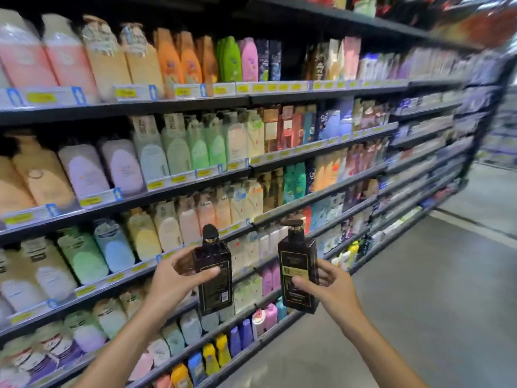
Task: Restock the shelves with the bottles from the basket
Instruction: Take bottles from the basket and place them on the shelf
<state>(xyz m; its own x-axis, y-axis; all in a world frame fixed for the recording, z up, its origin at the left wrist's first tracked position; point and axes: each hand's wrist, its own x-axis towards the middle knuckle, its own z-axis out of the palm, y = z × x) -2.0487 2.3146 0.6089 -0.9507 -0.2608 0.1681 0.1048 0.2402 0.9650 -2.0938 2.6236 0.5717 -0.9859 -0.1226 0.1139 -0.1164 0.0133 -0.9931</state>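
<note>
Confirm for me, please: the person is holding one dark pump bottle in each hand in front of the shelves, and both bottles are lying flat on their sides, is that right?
Not quite. The head view shows the left hand holding one dark pump bottle and the right hand holding the other dark pump bottle in front of the shelves, but both bottles are roughly upright, pumps on top, not lying on their sides.

Dark shelves (179,103) run in tiers along the left of the aisle, each fronted by a strip of yellow price tags (126,92). Bottles (173,141) stand packed upright in rows on every tier: pink and orange on top, pastel pump bottles in the middle, small blue and yellow ones lowest. A grey floor (419,303) lies beside them.
</note>
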